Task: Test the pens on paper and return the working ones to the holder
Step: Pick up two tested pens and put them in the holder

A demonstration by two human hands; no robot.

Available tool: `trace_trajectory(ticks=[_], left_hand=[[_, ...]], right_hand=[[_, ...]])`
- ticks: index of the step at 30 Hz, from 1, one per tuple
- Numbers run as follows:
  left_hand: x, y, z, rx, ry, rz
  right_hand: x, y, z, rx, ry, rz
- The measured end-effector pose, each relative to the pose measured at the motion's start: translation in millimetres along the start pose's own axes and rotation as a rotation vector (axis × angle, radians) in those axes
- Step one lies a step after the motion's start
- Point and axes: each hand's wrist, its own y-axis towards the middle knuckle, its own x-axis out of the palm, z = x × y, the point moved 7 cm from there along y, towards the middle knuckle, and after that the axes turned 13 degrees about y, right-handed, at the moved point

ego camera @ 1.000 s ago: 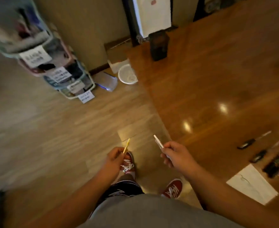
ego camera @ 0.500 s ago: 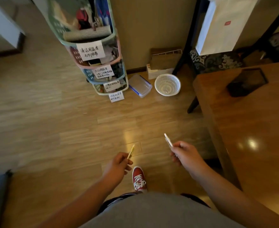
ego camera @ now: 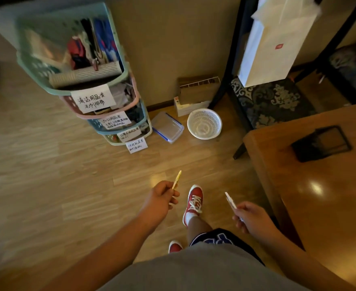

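Observation:
My left hand (ego camera: 162, 197) grips a yellow pen (ego camera: 176, 179) that points up and away over the wooden floor. My right hand (ego camera: 249, 217) holds a white pen (ego camera: 230, 200), tip angled up to the left, just left of the table's edge. A dark square pen holder (ego camera: 322, 143) stands on the brown wooden table (ego camera: 320, 196) at the right, apart from both hands. The paper and the other pens are out of view.
A stack of labelled plastic baskets (ego camera: 93, 91) stands at the wall ahead left. A clear lidded box (ego camera: 167, 127), a white round basket (ego camera: 204, 123) and a carton (ego camera: 196, 95) lie on the floor. A white paper bag (ego camera: 278, 43) sits on a black-framed chair. My red shoes are below.
The view has swung left away from the table; the paper and loose pens have left the frame. Both hands keep their pens and a foot has stepped forward towards the baskets.

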Motion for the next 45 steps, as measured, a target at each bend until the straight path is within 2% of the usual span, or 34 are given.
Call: trace_trajectory(ticks=[5,11,18,24,30,34,38,45], left_hand=[[-25,55,43,-0.04,0.027,0.052],[-61,104,70,-0.087,0.065,0.118],[-61,186,131,-0.081,0.137,0.031],[-23,272,242,0.128,0.336,-0.189],[68,308,348,0.337,0.482,-0.581],[148,284,391,0.479,0.601,-0.779],[218,238,410,0.565,0.67,-0.961],[300,143,427,0.836,0.751,-1.118]], right_hand=[[-7,59,-53,0.028,0.002,-0.022],[1,113,-152,-0.043,-0.019,-0.071],[-9,155,-247,-0.102,0.089,-0.03],[-61,166,-272,-0.077,0.3,0.181],[-116,136,-251,-0.045,0.676,0.483],[-140,96,-221,-0.055,0.82,0.703],[-153,55,-197,-0.111,0.944,0.821],[-197,-5,-169,-0.3,1.057,1.075]])
